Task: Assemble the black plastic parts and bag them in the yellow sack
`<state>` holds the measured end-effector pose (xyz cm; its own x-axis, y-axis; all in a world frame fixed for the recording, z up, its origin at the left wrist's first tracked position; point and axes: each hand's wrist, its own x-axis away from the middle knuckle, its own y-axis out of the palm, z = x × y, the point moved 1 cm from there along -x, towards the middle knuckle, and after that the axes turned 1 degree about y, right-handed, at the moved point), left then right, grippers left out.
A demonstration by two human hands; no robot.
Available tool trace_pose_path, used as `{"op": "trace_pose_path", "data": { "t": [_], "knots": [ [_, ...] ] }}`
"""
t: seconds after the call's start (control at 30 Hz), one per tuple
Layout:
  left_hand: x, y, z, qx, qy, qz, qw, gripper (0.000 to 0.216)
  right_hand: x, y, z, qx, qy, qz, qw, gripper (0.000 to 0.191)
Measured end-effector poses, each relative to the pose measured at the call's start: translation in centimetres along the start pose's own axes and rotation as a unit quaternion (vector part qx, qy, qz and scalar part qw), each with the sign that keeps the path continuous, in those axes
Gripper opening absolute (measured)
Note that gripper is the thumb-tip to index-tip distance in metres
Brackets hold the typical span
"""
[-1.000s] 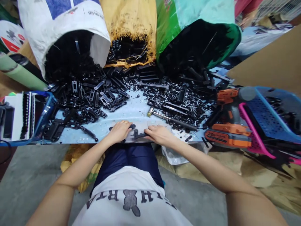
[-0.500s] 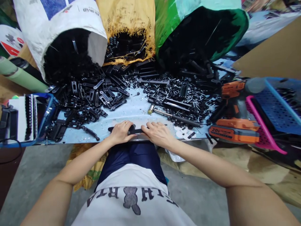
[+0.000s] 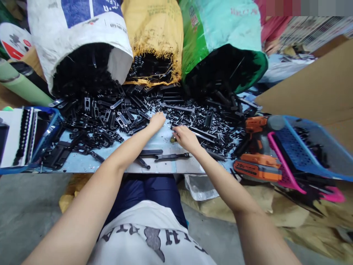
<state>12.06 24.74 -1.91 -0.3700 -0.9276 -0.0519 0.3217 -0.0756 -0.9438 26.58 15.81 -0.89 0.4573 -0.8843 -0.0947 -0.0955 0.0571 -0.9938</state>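
Observation:
My left hand (image 3: 157,120) reaches to the edge of the scattered small screws (image 3: 190,117), fingers bent down and closed; whatever they hold is hidden. To its right, my right hand (image 3: 185,136) hovers low over the near edge of the same pile, thumb and fingers slightly apart. Just below those fingers lies the brass-coloured head of a hammer (image 3: 173,139), its handle partly covered by my hand. Closer to me, black jointed arm pieces (image 3: 172,156) lie on the light blue table (image 3: 162,139), touched by neither hand.
Black link parts (image 3: 110,114) heap up on the left. White (image 3: 82,31), yellow (image 3: 154,25) and green sacks (image 3: 220,29) lie open at the back. An orange cordless drill (image 3: 257,147) and blue basket (image 3: 317,143) stand right, near a cardboard sheet (image 3: 309,77).
Both hands have let go of the black arm piece near the table edge and moved forward to the screws. The pieces now lie on the table, and the view has shifted.

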Motion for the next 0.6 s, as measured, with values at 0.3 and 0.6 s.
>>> {"op": "trace_pose_path", "data": {
  "t": [0.3,0.6],
  "knots": [
    [15.9,-2.9,-5.5,0.289,-0.070,0.255,0.920,0.011,-9.6,1.9,0.2,-0.003,0.188,-0.055,0.981,0.025],
    [22.7,-0.1,-6.0,0.312,-0.146,0.366,0.864,0.011,-3.2,0.1,-3.4,-0.312,0.077,0.131,0.938,0.012]
  ]
}}
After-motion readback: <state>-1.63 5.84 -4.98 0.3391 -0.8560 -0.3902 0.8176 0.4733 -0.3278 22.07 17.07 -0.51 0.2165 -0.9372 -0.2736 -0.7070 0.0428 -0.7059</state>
